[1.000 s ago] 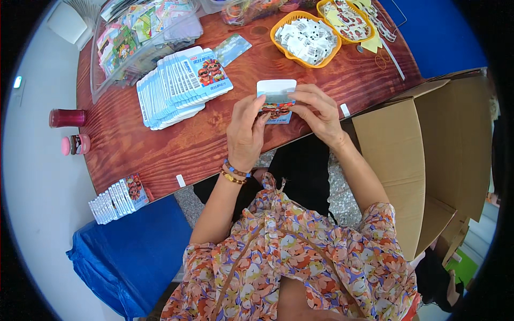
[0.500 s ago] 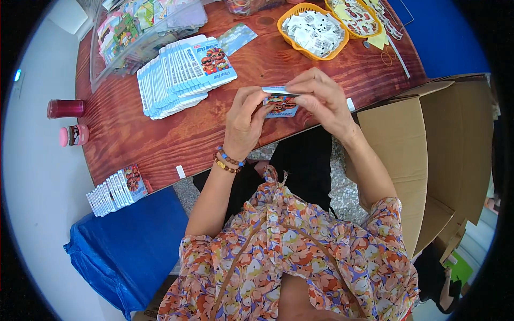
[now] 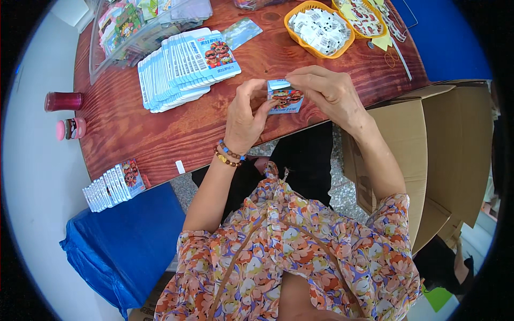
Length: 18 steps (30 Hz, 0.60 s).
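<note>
Between my hands is a small blue and white cardboard box (image 3: 286,105) with cartoon figures on its front, above the table's near edge. My left hand (image 3: 247,113) grips its left side, thumb on the front. The fingers of my right hand (image 3: 329,93) are closed together at the box's top right edge, by the top flap, and partly hide it. To the left lies a fanned stack of flat blue cartons (image 3: 179,67) with the same print. A row of small made-up boxes (image 3: 115,186) stands at the table's left front corner.
A clear plastic bin (image 3: 142,35) of colourful packets stands at the far left. Yellow baskets (image 3: 342,50) hold small white packets and other pieces at the far right. Two jars (image 3: 64,101) sit at the left edge. A large open carton (image 3: 399,155) is at my right.
The top flap, raised earlier between my fingers, now lies lower over the box, and more of its front shows. My right hand has shifted slightly right. The view has moved a little.
</note>
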Tool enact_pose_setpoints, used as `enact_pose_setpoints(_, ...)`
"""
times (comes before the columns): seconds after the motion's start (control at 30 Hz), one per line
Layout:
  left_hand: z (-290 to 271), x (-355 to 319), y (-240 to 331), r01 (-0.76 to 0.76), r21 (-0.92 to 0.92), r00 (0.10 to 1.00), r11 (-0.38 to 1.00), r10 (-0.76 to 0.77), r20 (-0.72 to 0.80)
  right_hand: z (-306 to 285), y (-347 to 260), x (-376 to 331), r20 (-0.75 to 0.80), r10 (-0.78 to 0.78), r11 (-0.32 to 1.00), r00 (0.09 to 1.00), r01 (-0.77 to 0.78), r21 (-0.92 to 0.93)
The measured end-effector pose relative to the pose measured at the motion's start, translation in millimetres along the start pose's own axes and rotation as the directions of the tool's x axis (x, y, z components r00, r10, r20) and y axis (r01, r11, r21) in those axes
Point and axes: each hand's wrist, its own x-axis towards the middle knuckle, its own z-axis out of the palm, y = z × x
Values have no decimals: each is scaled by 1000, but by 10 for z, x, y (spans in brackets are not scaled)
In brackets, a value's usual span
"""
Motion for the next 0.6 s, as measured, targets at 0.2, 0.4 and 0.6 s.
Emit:
enact_pose_setpoints(0.2,16,7,19,-29,103,1000,994,30,-7,-68,-25,-9,77,-45,998,996,48,-40)
enact_pose_setpoints(0.4,-43,115,109,-90,208,994,974,76,73,-14,-30,-56,60,-82,996,995,85,-32)
enact_pose_setpoints(0.6,-56,139,76,-104,131,992,986,94,84,297,194,-225,-166,-91,988,982,111,111)
